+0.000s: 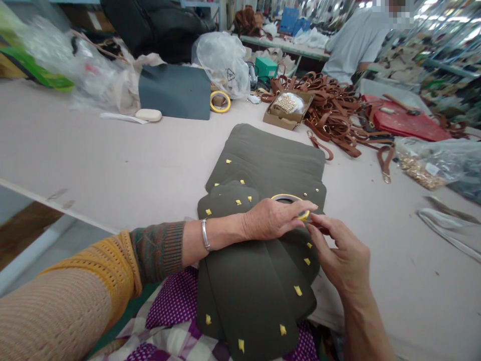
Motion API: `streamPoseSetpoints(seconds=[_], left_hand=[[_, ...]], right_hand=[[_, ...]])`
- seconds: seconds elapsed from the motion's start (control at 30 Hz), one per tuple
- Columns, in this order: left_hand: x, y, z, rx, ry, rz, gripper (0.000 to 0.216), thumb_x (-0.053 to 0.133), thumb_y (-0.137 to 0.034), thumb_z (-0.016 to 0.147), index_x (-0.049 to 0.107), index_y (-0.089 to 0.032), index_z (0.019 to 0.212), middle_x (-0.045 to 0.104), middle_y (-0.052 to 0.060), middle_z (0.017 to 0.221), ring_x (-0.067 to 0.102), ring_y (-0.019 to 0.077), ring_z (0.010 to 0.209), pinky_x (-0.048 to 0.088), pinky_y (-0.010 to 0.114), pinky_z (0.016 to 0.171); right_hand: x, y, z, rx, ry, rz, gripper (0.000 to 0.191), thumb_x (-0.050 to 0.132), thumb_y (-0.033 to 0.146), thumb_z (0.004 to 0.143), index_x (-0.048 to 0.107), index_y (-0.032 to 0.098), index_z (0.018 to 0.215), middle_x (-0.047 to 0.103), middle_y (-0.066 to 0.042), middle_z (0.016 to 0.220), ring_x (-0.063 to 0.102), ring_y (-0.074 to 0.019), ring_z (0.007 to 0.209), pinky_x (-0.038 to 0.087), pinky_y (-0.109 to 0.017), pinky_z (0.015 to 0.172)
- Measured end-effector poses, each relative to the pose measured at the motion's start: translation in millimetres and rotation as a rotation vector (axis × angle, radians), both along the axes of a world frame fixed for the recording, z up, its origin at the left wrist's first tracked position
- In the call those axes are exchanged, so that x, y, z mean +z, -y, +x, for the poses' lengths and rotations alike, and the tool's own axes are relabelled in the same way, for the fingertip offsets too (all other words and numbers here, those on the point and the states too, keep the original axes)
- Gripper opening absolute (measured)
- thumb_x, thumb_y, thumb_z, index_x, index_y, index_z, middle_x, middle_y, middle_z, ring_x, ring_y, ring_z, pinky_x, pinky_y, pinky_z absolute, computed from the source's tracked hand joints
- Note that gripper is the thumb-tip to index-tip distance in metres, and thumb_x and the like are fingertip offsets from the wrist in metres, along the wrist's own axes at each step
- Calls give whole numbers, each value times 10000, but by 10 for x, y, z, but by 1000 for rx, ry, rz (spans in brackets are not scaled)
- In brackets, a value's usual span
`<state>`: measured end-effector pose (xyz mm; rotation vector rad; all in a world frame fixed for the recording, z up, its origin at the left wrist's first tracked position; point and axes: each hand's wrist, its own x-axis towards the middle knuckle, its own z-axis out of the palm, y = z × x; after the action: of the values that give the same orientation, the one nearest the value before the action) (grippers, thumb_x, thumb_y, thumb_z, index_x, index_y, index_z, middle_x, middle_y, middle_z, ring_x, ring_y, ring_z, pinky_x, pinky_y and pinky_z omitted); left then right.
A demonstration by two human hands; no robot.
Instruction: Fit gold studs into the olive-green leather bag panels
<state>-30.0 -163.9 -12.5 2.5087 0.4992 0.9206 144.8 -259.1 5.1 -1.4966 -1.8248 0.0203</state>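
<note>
My left hand is closed on a roll of yellow tape held over the dark olive panels. Close beside it, my right hand pinches at the roll's right edge with thumb and fingertips; whatever lies between them is too small to make out. Beneath both hands, several dark olive panels overlap in a fanned stack that hangs over the table's front edge onto my lap. Small yellow tape pieces stick to them near their edges. Two small metal studs show on the upper panel.
On the pale table, another yellow tape roll stands by a dark grey sheet. A cardboard box of gold-coloured parts sits before piled brown straps. A plastic bag lies right. Behind, a person is in a grey shirt.
</note>
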Motion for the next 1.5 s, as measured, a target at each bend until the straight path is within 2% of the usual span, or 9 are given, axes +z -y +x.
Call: streamPoseSetpoints(seconds=[0.13,0.4,0.47,0.63,0.8,0.93,1.03,1.33,1.5], left_hand=[[2,2,-2,4,-10,12,317,474,-316,969,477,-164,1246,685,41,1082,658,130,956,519,210,784],[50,-9,-14,-11,-127,76,220,391,-273,990,584,-168,987,665,14,911,619,110,839,481,200,713],[50,-10,-7,16,-138,122,250,379,-276,991,601,-170,951,656,15,870,606,111,795,464,200,665],[77,41,13,53,-85,195,317,334,-265,994,603,-159,865,650,16,820,590,103,744,446,208,633],[65,92,27,98,-93,200,294,335,-261,1002,591,-168,893,650,10,837,597,102,772,459,217,667],[-14,56,37,158,-313,324,192,405,-197,969,590,-182,923,628,17,843,571,149,775,440,259,628],[-46,29,41,157,-400,348,153,435,-161,943,584,-188,964,620,29,885,554,170,799,427,272,614],[-42,25,43,151,-414,326,164,415,-170,948,577,-188,963,608,33,896,535,166,790,426,272,626],[-51,19,43,153,-392,324,155,428,-163,936,580,-189,955,607,25,891,537,170,784,437,281,635]], right_hand=[[-12,-60,-64,15,104,73,110,545,201,899,653,214,919,719,-30,876,676,-154,805,520,-275,764],[-89,-27,-155,-197,173,73,136,548,247,848,672,212,803,712,-24,714,653,-136,607,493,-239,608],[-82,-17,-200,-237,52,7,126,573,262,822,685,207,807,706,-24,694,646,-141,586,500,-247,601],[-91,-56,-244,-303,-553,-298,175,626,340,778,684,174,770,657,-10,563,617,-152,478,488,-243,463],[-187,-116,93,-463,-808,-375,262,752,384,669,705,148,774,663,-15,592,625,-144,484,530,-236,467],[-222,-155,409,-406,-956,-470,390,836,435,570,718,144,801,682,-30,674,630,-124,534,569,-222,514],[-233,-208,489,-366,-870,-538,419,835,465,564,713,136,794,666,-31,648,604,-113,499,547,-208,474],[-214,-370,483,-322,-327,-601,316,642,466,761,699,157,785,634,-12,585,567,-112,421,475,-208,410],[-185,-361,484,-340,-407,-616,445,669,500,742,656,169,1040,632,9,577,604,-149,476,520,-247,436]])
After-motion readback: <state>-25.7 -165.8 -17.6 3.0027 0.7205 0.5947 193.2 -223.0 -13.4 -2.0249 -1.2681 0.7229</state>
